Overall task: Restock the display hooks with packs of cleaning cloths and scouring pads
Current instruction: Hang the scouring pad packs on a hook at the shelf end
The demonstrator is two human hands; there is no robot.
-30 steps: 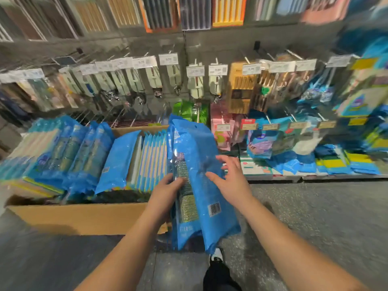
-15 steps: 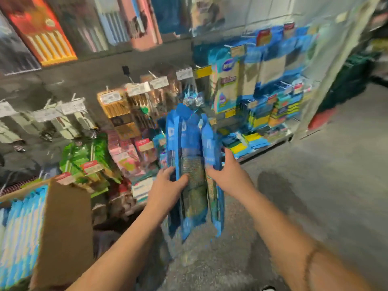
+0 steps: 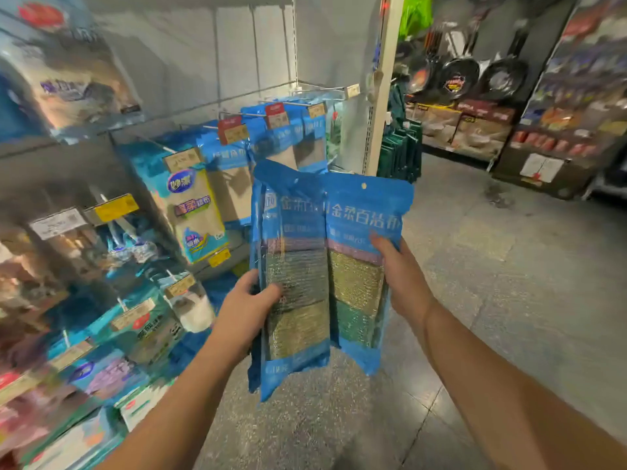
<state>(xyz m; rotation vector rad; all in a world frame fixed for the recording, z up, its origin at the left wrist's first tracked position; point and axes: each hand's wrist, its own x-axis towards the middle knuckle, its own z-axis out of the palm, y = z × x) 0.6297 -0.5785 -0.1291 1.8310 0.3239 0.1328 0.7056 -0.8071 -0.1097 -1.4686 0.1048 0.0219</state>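
packs (image 3: 325, 266) before hooks (image 3: 291, 103) | left hand (image 3: 244, 310) left, right hand (image 3: 403, 283) right | pans (image 3: 475, 76) probably far right

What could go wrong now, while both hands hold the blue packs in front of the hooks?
The left hand grips several stacked packs at one edge only, so an inner one might slip out. The right hand holds one pack low down, so its hang hole may flop and miss a hook.
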